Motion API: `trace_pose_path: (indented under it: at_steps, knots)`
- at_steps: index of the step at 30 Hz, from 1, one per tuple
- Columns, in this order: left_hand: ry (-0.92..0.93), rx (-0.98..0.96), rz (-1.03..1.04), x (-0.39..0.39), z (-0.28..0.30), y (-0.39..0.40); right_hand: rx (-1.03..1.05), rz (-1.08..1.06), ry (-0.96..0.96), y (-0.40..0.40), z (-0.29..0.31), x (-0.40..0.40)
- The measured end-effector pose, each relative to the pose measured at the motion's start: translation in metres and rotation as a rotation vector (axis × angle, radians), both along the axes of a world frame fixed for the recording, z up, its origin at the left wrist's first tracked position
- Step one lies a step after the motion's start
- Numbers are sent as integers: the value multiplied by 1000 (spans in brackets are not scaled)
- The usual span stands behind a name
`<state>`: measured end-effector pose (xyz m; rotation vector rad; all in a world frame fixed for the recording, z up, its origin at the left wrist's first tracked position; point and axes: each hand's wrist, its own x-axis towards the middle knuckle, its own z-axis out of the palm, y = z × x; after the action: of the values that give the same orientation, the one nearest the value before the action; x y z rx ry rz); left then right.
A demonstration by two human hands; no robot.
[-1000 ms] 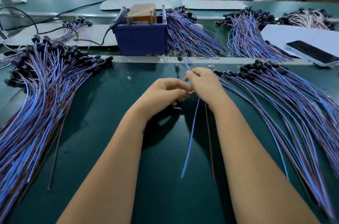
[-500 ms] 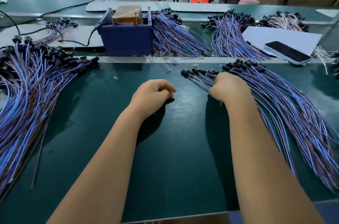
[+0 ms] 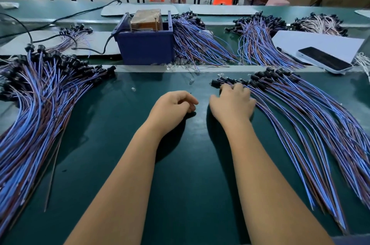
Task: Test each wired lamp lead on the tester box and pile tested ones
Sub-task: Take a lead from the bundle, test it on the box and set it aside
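Right hand (image 3: 233, 104) lies with fingers spread on the lead pile (image 3: 304, 116), frame right; no pinch visible. Left hand (image 3: 174, 105) loosely curled, holding nothing. Leads look light, limp, tangle-prone: best taken behind the black socket. Tester box (image 3: 145, 44) upper centre.

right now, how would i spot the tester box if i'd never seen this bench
Start from the green table and look past both hands to its far edge, a little left of centre. The tester box stands there between wire bundles: a dark blue open-topped bin with a brown block inside and a black cable leading off its left side, the only boxy thing among loose leads.
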<state>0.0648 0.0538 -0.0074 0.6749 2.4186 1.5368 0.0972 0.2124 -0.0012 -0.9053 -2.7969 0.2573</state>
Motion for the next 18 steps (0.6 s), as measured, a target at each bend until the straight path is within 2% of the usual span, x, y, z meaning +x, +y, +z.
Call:
trace_pose_path:
  at_steps: [5,8,12,15,18]
  knots:
    - [4,-22,-4,-2,-4,0,-70,-140,-24,17,2,10]
    - [5,-15,12,-3,-4,1,-8,-126,1,9,3,11]
    - [37,62,89,0,1,4,54,112,127,-26,7,4]
    - [102,98,208,-5,7,-8,-64,345,212,-56,10,-9]
    - [276,-74,491,-19,7,-34,-209,454,224,-80,9,-21]
